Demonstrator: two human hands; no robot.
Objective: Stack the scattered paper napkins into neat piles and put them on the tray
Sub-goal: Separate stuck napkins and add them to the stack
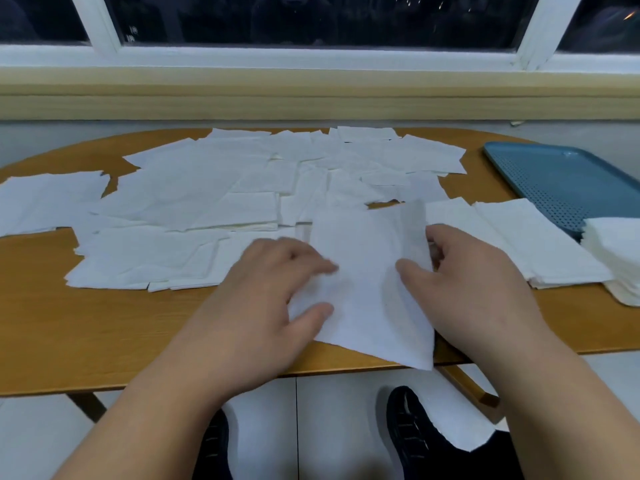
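Dark window panes with white frames [104,26] run behind an oval, honey-coloured wooden counter [104,323]. Scattered white paper napkins [207,188] overlap loosely across its far and left parts. At the near edge, between both hands, lies a single white paper napkin [367,282]; its long axis runs from far to near, and its near corner hangs past the counter's rim. The left hand [273,299] rests on the sheet's left edge with fingers and thumb loosely spread; blur hides finer detail. The right hand [471,282] pinches the sheet's right edge, thumb on top and fingers curled behind it. Just right of that hand sits a flat pile of napkins [512,240], then a thicker pile [616,261] at the near corner of a blue perforated plastic tray [561,181], which lies farther right and farther away. The right hand is nearer those piles, so the sheet probably has to travel rightward, keeping its long axis in line with the flat pile.
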